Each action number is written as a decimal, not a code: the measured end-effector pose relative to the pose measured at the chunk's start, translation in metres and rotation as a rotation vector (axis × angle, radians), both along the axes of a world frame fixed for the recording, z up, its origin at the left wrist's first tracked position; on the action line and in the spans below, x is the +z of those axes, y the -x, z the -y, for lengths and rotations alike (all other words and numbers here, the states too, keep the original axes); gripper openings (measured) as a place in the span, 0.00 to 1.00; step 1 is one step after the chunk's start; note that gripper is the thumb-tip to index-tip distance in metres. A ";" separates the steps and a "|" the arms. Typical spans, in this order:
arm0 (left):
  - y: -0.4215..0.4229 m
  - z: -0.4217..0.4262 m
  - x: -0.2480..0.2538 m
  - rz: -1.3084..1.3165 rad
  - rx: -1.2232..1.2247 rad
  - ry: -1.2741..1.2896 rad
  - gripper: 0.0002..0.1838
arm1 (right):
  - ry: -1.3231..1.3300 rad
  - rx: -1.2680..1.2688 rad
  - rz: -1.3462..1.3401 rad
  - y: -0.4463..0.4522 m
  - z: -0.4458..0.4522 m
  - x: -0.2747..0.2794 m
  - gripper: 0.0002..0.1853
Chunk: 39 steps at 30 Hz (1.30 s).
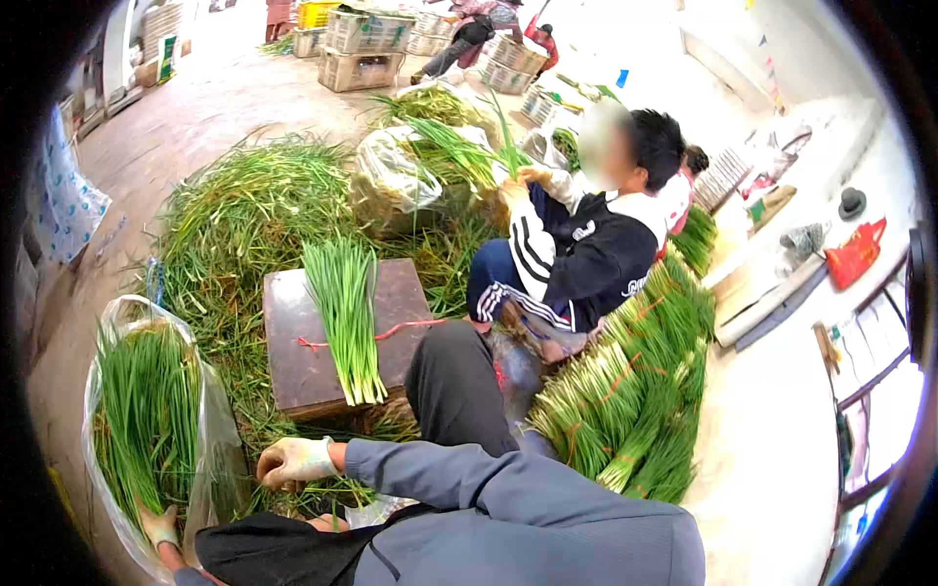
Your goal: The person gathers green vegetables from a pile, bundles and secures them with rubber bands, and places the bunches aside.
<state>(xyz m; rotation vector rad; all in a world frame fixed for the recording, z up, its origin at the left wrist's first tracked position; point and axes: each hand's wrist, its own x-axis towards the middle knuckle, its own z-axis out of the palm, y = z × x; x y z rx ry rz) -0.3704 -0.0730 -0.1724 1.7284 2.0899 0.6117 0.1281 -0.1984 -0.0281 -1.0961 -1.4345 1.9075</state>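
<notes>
The bunch (344, 317) lies on the bench (289, 361), across a red tie (405, 327). Left of the bench, the left hand (158, 525) touches greens (147, 420) inside a bag (217, 415); its grip's closure is unclear. Nearer than the bench, the right hand (293, 464) hovers, grip loosely curled.

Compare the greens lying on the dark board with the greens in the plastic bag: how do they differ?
The board greens lie in a narrow, neat row on the board; the bagged greens form a bulkier mass inside the bag.
No hand touches the board greens, while the left hand reaches into the bagged greens.
Both are long, slender and green.
</notes>
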 end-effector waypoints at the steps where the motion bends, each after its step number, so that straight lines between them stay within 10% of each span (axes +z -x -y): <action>1: 0.007 0.002 -0.006 -0.027 0.038 0.062 0.58 | 0.012 -0.035 0.023 0.000 0.000 -0.011 0.21; 15: 0.015 -0.012 -0.011 -0.135 0.039 0.137 0.61 | 0.053 -0.132 -0.010 -0.031 0.012 -0.023 0.24; 18: -0.007 0.006 0.022 0.305 0.030 0.311 0.62 | 0.051 -0.139 -0.019 -0.035 0.011 -0.024 0.24; 26: -0.021 0.013 0.027 0.344 0.158 0.310 0.62 | 0.041 -0.141 -0.026 -0.039 0.008 -0.029 0.25; 32: 0.020 -0.006 -0.051 -0.346 -0.098 -0.185 0.50 | -0.053 -0.113 0.086 -0.041 0.001 -0.023 0.23; 39: -0.059 -0.012 0.148 -0.182 0.037 -0.101 0.49 | 0.050 -0.040 0.050 -0.022 -0.025 -0.025 0.19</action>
